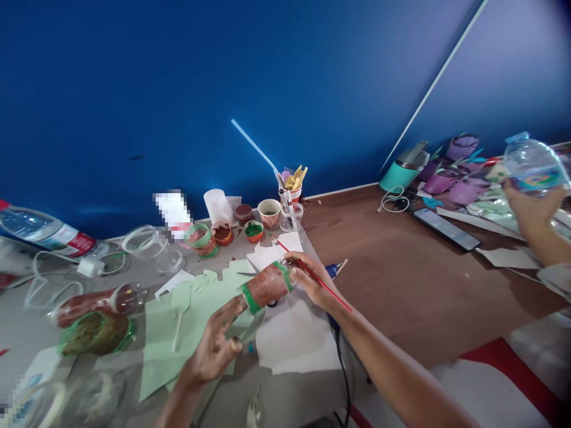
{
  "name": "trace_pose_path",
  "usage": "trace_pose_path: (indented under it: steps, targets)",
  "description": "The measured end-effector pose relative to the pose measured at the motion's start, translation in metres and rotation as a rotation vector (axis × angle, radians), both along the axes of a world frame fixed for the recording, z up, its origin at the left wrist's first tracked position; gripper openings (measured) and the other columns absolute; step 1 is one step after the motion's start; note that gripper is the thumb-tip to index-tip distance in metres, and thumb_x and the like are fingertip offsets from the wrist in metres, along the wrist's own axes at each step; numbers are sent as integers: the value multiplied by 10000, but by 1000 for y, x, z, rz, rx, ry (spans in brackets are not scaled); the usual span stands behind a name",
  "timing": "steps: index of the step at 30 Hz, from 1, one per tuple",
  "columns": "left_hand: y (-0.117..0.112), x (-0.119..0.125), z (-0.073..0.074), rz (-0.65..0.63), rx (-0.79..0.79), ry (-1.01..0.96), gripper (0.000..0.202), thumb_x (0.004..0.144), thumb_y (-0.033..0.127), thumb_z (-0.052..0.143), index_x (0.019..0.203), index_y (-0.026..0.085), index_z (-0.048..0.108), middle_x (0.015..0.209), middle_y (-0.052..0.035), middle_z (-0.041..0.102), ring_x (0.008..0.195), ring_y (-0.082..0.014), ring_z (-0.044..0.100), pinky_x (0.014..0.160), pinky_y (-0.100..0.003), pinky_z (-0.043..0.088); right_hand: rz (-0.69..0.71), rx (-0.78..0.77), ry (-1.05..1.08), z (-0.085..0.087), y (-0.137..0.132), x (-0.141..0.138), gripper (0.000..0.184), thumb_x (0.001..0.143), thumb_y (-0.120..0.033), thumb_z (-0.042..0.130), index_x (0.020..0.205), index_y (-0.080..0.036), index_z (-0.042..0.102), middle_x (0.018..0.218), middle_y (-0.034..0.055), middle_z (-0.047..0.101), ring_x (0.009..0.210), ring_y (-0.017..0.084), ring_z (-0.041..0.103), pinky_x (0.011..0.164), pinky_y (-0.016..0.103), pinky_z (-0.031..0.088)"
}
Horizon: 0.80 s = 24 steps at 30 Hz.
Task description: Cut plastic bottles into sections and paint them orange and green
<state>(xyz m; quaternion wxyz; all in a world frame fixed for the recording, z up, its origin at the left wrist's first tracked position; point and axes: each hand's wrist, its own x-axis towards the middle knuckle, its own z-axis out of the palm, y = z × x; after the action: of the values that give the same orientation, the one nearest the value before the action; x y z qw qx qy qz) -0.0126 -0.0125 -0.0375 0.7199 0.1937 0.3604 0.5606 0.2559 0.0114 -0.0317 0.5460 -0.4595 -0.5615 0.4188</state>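
My left hand (215, 348) grips the near end of a cut plastic bottle piece (266, 286), painted brown with green bands, held over the table. My right hand (310, 279) touches the bottle's far end and pinches a thin red paintbrush (314, 276) between its fingers. Pale green paper cutouts (190, 321) and white paper sheets (297, 342) lie under my hands on the grey table (27, 333).
Small paint cups (253, 230) and a cup of brushes (291, 190) stand at the table's far edge. Painted bottles (96, 300) and cut clear rings lie at left. Another person's hand (530, 208) holds a clear water bottle (533, 163) at right, near purple pots on the wooden floor.
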Motion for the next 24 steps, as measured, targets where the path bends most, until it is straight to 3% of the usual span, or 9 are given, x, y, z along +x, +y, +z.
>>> trace_pose_path:
  steps: [4,7,9,12,16,24]
  targets:
    - [-4,-2,-11,-116,142,250,173,706,216,739,868,159,759,1090,-202,703,1313,-368,450,1093,-414,352,-17,-35,67,1,1,1,383,813,-486,643,1063,-196,637,909,45,674,792,174,625,688,271,501]
    - [-2,1,-17,-178,325,292,444,568,289,848,986,177,746,1177,-151,684,1280,-409,471,1110,-486,315,-21,-20,172,1,1,1,395,828,-501,625,1083,-200,644,1006,67,688,893,199,642,791,308,506]
    - [4,6,-15,-214,395,270,526,613,432,812,1068,184,722,1230,-134,661,1270,-401,483,1121,-505,298,-21,0,242,-1,1,0,412,865,-494,581,1160,-208,620,1080,85,683,948,215,644,858,350,496]
    - [15,11,-5,-177,358,119,556,723,598,659,1115,207,700,1236,-124,660,1285,-361,477,1131,-516,286,-80,93,320,-3,1,0,400,896,-481,537,1185,-217,620,1075,91,686,910,215,648,856,385,492]
    - [25,11,7,-101,233,-38,606,776,642,565,1162,187,668,1198,-146,679,1247,-327,526,1121,-527,306,-76,210,455,1,0,-2,384,920,-491,470,1029,-199,694,813,74,705,737,202,634,671,351,501]
    - [28,10,10,-37,213,7,595,778,649,563,1100,165,692,1208,-152,674,1204,-304,567,1124,-489,316,-48,158,379,5,-9,0,325,924,-422,493,839,-189,702,599,26,629,555,162,553,587,319,456]
